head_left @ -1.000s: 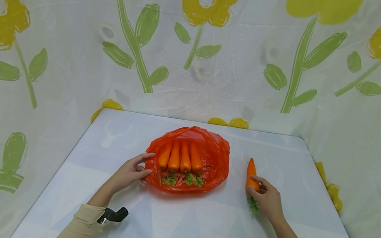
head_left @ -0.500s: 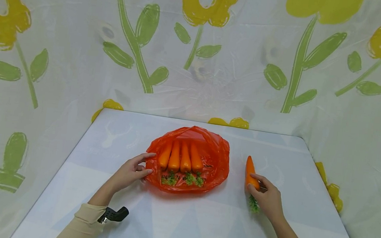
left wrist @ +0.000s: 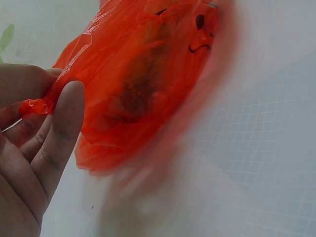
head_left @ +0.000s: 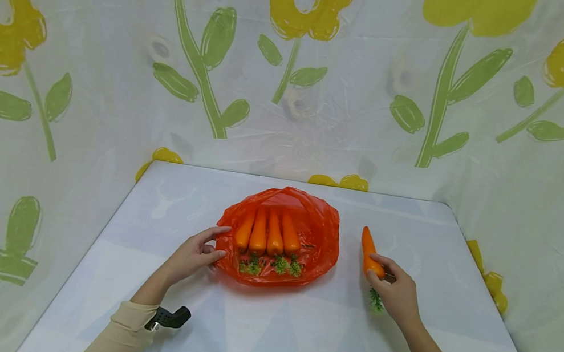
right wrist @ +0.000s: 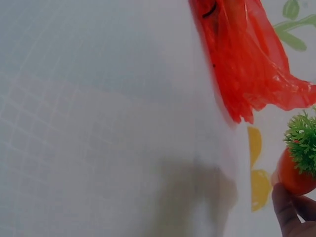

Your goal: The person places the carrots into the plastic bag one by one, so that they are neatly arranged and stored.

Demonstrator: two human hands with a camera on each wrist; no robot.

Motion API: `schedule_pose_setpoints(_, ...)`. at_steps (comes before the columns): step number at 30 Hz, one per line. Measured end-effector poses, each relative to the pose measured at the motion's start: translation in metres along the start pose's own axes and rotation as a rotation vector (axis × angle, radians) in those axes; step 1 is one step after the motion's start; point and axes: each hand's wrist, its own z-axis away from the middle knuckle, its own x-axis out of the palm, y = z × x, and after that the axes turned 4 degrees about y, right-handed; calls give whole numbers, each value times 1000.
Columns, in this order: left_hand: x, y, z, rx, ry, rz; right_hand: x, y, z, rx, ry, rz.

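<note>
A red plastic bag (head_left: 325, 232) lies open on the table, with several orange carrots (head_left: 258, 234) side by side inside, green tops toward me. My left hand (head_left: 196, 253) pinches the bag's left edge between thumb and fingers; the left wrist view shows the gathered plastic (left wrist: 39, 104) there. To the bag's right, my right hand (head_left: 396, 291) grips a single carrot (head_left: 369, 249) near its thick end, tip pointing away and leaning slightly left. Its leafy green top (right wrist: 302, 140) shows close up in the right wrist view, where only part of the hand appears.
The pale table (head_left: 296, 338) has its back edge against a white curtain (head_left: 338, 136) printed with yellow flowers and green leaves. Black wrist cameras (head_left: 171, 317) are strapped over both beige sleeves.
The carrot in my right hand has tilted, its tip swinging a little left and away. My left hand and the bag stay where they were.
</note>
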Motion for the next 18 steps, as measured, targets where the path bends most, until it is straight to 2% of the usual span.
schedule_pose_setpoints(18,0,3,1,-12,2,12,-2,-19,6,-115,5,-42)
